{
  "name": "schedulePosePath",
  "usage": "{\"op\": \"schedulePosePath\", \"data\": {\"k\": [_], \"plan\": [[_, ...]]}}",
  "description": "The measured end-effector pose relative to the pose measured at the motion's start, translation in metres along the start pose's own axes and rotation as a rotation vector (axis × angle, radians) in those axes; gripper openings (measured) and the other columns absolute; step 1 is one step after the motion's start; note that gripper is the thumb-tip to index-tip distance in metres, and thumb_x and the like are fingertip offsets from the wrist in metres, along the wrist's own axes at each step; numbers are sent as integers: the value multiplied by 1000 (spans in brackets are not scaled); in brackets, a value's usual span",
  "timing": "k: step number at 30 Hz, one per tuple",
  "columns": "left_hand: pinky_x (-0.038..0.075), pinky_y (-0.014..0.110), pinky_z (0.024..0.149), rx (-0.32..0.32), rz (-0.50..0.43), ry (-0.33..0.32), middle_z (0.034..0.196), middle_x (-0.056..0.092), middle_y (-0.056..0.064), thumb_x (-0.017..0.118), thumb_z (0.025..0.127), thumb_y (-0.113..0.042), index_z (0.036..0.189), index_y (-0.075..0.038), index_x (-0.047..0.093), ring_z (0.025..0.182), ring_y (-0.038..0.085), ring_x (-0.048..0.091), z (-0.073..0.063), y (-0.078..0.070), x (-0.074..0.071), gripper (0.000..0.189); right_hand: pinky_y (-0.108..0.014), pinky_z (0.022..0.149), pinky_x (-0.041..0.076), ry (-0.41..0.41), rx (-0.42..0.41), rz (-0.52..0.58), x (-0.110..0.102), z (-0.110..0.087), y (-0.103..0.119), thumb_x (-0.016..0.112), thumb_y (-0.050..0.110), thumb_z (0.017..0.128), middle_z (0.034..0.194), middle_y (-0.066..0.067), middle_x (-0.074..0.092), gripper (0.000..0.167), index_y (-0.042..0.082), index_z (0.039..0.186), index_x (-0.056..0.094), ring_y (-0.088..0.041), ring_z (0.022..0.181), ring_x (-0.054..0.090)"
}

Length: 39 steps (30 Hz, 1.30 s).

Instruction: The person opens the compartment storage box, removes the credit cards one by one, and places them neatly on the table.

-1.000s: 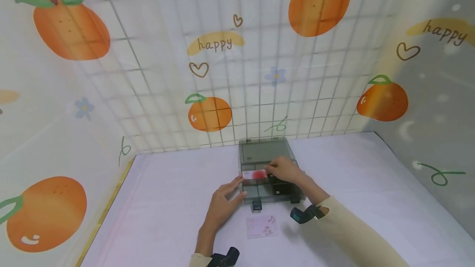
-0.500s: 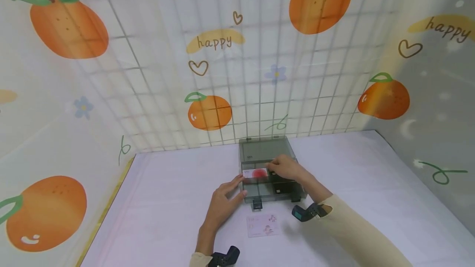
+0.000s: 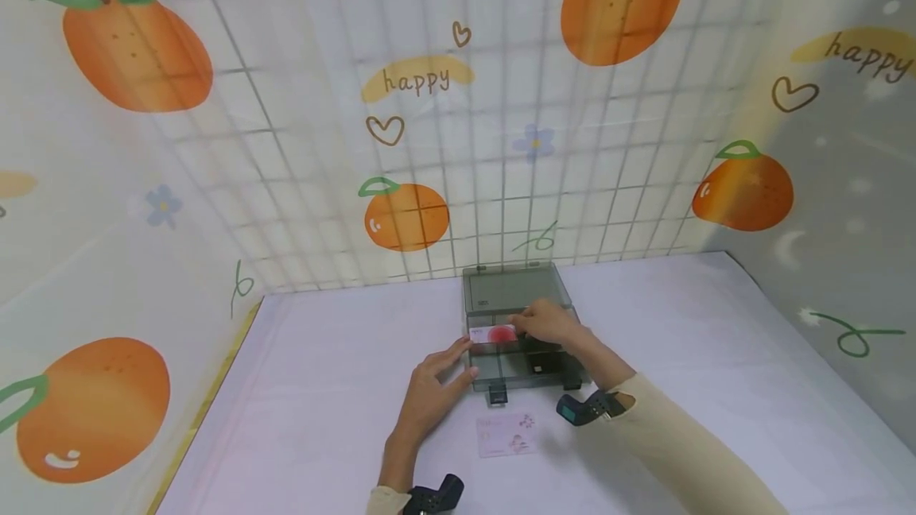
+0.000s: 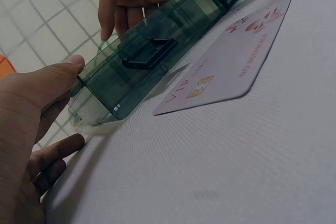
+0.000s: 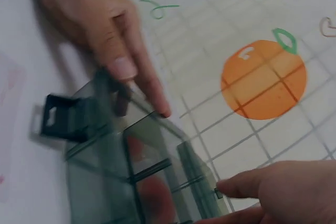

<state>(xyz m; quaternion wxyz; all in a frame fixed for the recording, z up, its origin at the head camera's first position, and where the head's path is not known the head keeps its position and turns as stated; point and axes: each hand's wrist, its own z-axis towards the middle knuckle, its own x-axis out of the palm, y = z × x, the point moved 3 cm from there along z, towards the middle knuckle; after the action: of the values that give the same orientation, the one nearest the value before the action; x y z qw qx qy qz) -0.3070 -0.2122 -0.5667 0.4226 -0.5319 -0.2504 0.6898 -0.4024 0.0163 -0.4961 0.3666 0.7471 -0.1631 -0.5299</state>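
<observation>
A translucent green box (image 3: 487,376) with inner dividers stands open, its lid (image 3: 517,290) folded back toward the wall. One small card (image 3: 481,334), white with a red round patch, lies in a left compartment. My left hand (image 3: 425,396) rests at the box's front left corner, thumb (image 4: 65,73) straight along the edge and a finger by the side. My right hand (image 3: 547,323) reaches into the box from the right, fingertips right at the card's right end. These fingertips are hidden, so I cannot tell whether they pinch the card.
A pink VIP card (image 3: 506,435) with a chip lies flat on the white table (image 3: 343,372) before the box. Something black with a small light square (image 3: 547,364) sits in the front right compartment. Two latches, one a black tab (image 3: 498,395), jut from the front.
Almost nothing differs. My right hand has shifted slightly left over the card's right end, while my left hand stays at the box's corner. The view has moved a little.
</observation>
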Motion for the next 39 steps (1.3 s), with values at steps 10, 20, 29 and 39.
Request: {"op": "schedulePosePath", "data": {"k": [10,20,29,39], "plan": [[39,51,108,25,15,-1,143,52,-21,70,92,-47,139,-25,62,129,17,52,1,2,1,53,-30,61,41,41,116,272,-4,6,-8,59,20,99,87,-14,73,31,-8,98,74,-23,73,60],[39,51,107,36,33,-3,142,53,-21,69,93,-48,139,-25,62,128,19,53,3,4,0,53,-28,59,38,89,117,326,-7,8,-4,58,24,100,97,-20,73,38,-12,95,70,-19,67,57],[39,53,106,12,28,2,142,54,-19,69,92,-50,139,-26,62,127,21,54,0,2,0,54,-25,52,33,11,144,388,-4,6,-10,59,13,97,79,-15,71,28,-12,93,71,-13,57,48],[38,54,106,20,52,3,143,52,-21,67,92,-52,139,-28,62,127,20,53,1,4,0,53,-54,101,42,-90,100,270,-5,1,-9,59,19,100,98,-14,72,32,-6,115,72,-29,102,60]]}}
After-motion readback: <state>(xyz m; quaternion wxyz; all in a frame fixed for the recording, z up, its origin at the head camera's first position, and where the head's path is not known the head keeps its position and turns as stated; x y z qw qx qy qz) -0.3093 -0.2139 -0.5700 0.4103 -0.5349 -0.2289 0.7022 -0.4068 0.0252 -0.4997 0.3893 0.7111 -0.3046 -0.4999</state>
